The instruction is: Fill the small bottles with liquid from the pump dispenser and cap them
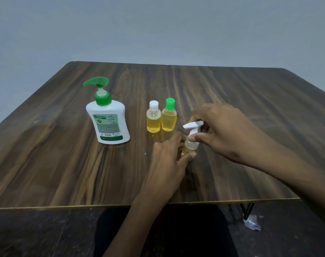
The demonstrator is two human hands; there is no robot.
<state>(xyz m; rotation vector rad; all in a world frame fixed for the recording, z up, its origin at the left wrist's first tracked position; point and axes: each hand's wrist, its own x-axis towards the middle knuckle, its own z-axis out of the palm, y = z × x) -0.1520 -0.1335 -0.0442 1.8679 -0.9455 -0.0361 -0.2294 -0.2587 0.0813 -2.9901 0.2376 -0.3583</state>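
Observation:
A white pump dispenser (107,119) with a green pump head stands upright at the left of the wooden table (65,164). Right of it stand two small bottles of yellow liquid, one with a white cap (153,118) and one with a green cap (169,115), touching side by side. Nearer to me, my left hand (167,164) grips the body of a third small bottle (189,147) with yellow liquid. My right hand (222,130) pinches that bottle's white pump top (193,127) from above.
The table's front edge runs just below my forearms. A black table leg (247,210) and a scrap of crumpled plastic (252,222) sit on the dark floor at the lower right. A plain grey wall lies behind the table.

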